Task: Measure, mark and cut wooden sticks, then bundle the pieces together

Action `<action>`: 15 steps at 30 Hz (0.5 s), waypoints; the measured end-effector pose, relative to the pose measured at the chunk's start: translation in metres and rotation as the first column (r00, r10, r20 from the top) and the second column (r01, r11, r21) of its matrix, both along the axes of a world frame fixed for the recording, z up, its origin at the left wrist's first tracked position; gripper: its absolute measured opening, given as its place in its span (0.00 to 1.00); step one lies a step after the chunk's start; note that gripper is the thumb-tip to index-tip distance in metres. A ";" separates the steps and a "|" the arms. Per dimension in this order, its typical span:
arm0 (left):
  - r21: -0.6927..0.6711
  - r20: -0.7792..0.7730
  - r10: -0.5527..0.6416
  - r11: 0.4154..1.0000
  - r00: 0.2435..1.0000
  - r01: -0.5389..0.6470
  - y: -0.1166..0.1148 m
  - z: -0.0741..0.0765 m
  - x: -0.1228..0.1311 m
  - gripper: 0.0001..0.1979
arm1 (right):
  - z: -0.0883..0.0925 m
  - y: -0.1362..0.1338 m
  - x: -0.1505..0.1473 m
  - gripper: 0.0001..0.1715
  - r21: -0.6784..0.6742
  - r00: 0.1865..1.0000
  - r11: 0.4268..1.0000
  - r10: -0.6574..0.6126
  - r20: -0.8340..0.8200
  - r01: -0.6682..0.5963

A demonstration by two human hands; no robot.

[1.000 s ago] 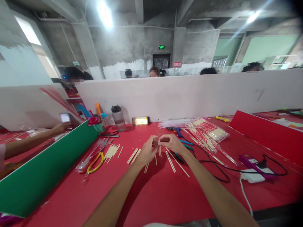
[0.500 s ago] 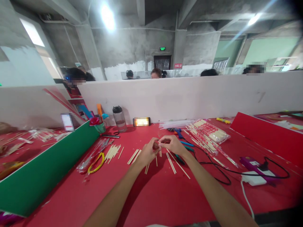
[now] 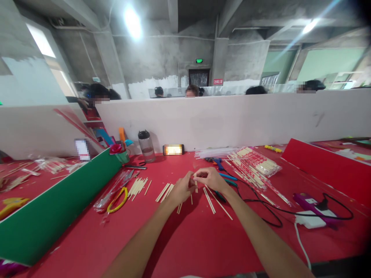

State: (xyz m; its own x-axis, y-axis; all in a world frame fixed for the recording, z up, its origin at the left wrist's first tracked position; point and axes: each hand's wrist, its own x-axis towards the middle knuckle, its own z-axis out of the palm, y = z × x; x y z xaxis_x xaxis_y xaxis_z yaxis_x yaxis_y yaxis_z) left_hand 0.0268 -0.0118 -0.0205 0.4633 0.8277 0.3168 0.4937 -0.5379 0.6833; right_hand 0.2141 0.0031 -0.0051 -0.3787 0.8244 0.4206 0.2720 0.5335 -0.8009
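My left hand (image 3: 183,188) and my right hand (image 3: 213,180) meet above the middle of the red table. Both are closed, fingertips pinching short pale wooden sticks (image 3: 196,185) held about upright between them. How many they hold is partly hidden by the fingers. Beneath and beside the hands lie loose wooden sticks (image 3: 209,200). A few more sticks (image 3: 163,192) rest left of my left hand, and a larger group (image 3: 137,188) sits farther left. Behind my right wrist are pliers with teal handles (image 3: 230,181).
Yellow-handled scissors (image 3: 118,201) lie left, beside a green divider (image 3: 66,200). A bottle (image 3: 147,147) and a lit phone (image 3: 173,150) stand at the back. Right are a blue glue gun (image 3: 219,164), packaged chopsticks (image 3: 255,162), a black cable (image 3: 272,210) and a purple power strip (image 3: 313,204).
My fingers have shifted slightly, and more of the upright sticks shows between them. The sticks on the table stay where they were.
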 end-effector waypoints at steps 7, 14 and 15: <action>0.003 -0.007 -0.016 1.000 1.000 0.016 0.000 -0.002 0.000 0.12 | 0.004 -0.003 0.000 0.11 0.006 0.999 1.000 -0.021 0.027 0.021; -0.003 -0.039 -0.050 0.999 0.998 0.050 0.001 -0.005 -0.002 0.13 | 0.006 -0.004 0.001 0.12 -0.016 1.000 1.000 -0.002 0.029 0.003; -0.004 -0.041 -0.052 0.999 0.998 0.052 0.001 -0.005 -0.003 0.13 | 0.006 -0.003 0.001 0.12 -0.015 1.000 1.000 -0.003 0.024 0.003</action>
